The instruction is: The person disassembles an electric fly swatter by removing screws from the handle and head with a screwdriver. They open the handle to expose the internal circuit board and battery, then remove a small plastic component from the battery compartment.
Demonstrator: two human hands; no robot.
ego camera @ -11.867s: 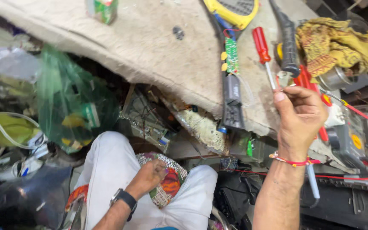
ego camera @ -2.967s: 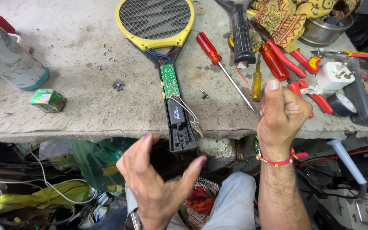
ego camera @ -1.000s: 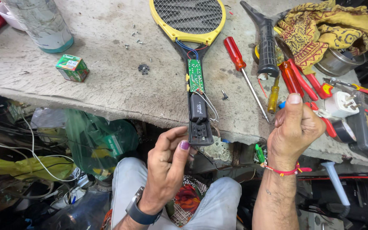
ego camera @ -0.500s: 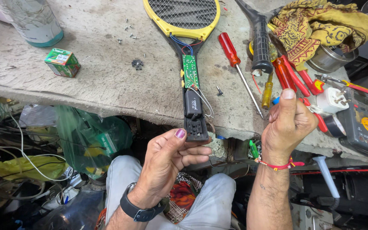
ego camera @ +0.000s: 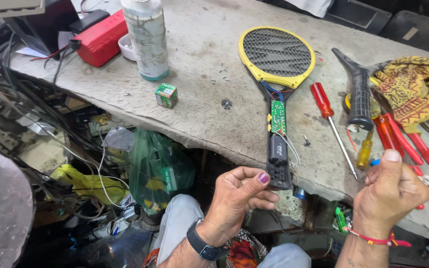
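Observation:
A yellow electric swatter racket (ego camera: 276, 52) lies on the stone workbench (ego camera: 199, 124) with its handle opened. A green circuit board (ego camera: 278, 116) and a black battery section (ego camera: 278, 149) are exposed, and the handle end hangs over the bench edge. My left hand (ego camera: 242, 196) is curled just below and left of that end, thumb pressed on the forefinger; I see nothing in it. My right hand (ego camera: 391, 193) is a closed fist with the thumb up, in front of the red-handled pliers (ego camera: 398, 134). Whether the fist hides something small is unclear.
Right of the racket lie a red screwdriver (ego camera: 322, 99), a yellow screwdriver (ego camera: 364, 151), a black handle cover (ego camera: 358, 94) and a yellow patterned cloth (ego camera: 418, 84). A small green box (ego camera: 166, 95), a white bottle (ego camera: 146, 37) and a red case (ego camera: 103, 37) stand left. Wires and a green bag (ego camera: 160, 168) fill the space under the bench.
My left hand rose from my lap, opened, then curled shut by the racket's handle end. My right fist stayed raised at the bench edge. The view swung left and back.

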